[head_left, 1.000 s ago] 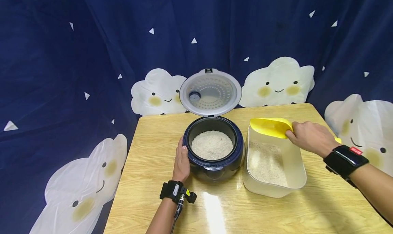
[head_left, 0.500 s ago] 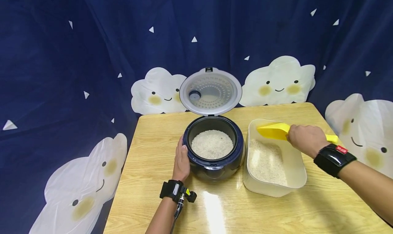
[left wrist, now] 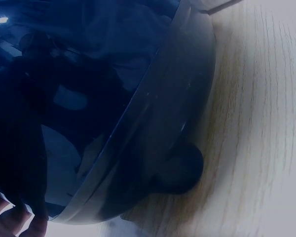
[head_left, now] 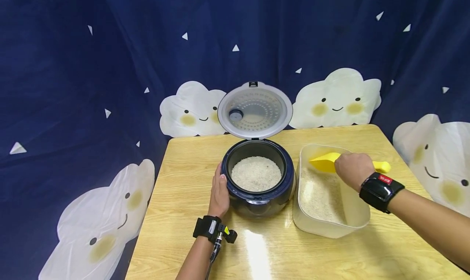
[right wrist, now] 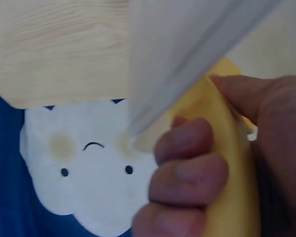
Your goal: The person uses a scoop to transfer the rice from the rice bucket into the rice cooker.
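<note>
A dark blue rice cooker point(head_left: 262, 206) stands mid-table with its lid point(head_left: 271, 108) raised. White rice point(head_left: 256, 174) lies in its pot. Against the cooker's left side rests my left hand point(head_left: 219, 194), fingers straight; only its fingertips point(left wrist: 12, 219) show in the left wrist view. My right hand point(head_left: 354, 170) grips the handle of a yellow scoop point(head_left: 324, 162), fingers wrapped round it in the right wrist view. The scoop's bowl dips inside a cream bin point(head_left: 323, 227), over the rice point(head_left: 319, 196) at its bottom. My hand is at the bin's right rim.
The bin stands close to the cooker's right side on a light wooden table point(head_left: 183, 182). A dark blue curtain point(head_left: 205, 35) with white clouds hangs behind and beside it. A cable runs along my left forearm point(head_left: 198, 257).
My right hand has moved left and down with the scoop, from above the bin's far rim to inside the bin. The left hand stays against the cooker.
</note>
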### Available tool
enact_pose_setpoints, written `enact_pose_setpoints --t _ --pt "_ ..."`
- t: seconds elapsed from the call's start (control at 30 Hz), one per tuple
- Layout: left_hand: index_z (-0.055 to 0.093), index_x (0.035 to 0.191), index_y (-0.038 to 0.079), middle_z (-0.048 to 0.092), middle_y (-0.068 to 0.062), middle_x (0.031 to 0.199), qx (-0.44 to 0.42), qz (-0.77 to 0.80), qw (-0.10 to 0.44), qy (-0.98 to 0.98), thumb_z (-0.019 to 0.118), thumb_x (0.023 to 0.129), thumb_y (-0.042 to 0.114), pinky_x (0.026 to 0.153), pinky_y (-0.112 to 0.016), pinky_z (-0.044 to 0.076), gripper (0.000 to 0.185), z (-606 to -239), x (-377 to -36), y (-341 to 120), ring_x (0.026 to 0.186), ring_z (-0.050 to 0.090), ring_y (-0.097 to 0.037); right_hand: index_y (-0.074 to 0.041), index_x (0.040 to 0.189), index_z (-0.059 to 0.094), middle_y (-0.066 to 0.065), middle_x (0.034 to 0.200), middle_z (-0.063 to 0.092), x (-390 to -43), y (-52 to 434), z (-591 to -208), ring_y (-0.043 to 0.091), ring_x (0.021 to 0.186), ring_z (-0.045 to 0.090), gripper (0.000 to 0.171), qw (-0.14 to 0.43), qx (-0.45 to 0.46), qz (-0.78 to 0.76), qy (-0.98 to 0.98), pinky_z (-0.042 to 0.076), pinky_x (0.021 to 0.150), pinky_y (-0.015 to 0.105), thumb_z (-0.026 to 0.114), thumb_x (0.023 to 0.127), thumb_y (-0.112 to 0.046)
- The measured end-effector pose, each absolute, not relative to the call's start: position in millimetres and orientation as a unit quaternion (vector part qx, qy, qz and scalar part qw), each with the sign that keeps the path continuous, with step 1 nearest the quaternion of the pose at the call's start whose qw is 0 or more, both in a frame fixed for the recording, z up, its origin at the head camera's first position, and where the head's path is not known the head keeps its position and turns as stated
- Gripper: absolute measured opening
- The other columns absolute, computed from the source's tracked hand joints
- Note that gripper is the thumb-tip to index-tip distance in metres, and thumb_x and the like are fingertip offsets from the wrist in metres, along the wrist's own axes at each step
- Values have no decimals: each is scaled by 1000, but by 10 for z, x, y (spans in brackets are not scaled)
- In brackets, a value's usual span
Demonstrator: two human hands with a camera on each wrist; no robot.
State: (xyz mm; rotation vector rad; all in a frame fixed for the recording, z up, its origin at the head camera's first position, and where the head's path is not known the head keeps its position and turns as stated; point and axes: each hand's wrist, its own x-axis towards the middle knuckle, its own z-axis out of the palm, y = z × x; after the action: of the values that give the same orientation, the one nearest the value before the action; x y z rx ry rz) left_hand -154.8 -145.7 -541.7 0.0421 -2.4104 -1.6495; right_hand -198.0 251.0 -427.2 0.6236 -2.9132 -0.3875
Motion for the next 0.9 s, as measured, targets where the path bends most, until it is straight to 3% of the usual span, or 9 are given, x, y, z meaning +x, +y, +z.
enact_pose_setpoints --t 0.23,0.6,0.9 --pt "27 165 19 34 -5 170 8 -560 118 -820 22 112 37 131 -52 24 56 -5426 -1556 -1457 159 30 -25 -5 62 55 4 55 43 -1991 2365 -4342 21 50 44 29 16 202 -161 -966 53 44 40 74 83 3" --pt "26 165 23 34 -4 169 4 -563 124 -817 21 112 37 131 -52 25 55 -5443 -1556 -1461 158 30 -25 -8 56 46 1 53 36 -1993 2332 -4537 17 48 39 39 66 221 -177 -957 50 44 38 73 81 6" --pt "26 165 24 33 -3 170 16 -563 115 -818 21 111 36 131 -52 25 55 -5441 -1555 -1456 159 30 -24 -3 68 59 3 55 44 -2068 2337 -4618 18 48 45 24 67 261 -139 -953 56 46 38 79 81 3"
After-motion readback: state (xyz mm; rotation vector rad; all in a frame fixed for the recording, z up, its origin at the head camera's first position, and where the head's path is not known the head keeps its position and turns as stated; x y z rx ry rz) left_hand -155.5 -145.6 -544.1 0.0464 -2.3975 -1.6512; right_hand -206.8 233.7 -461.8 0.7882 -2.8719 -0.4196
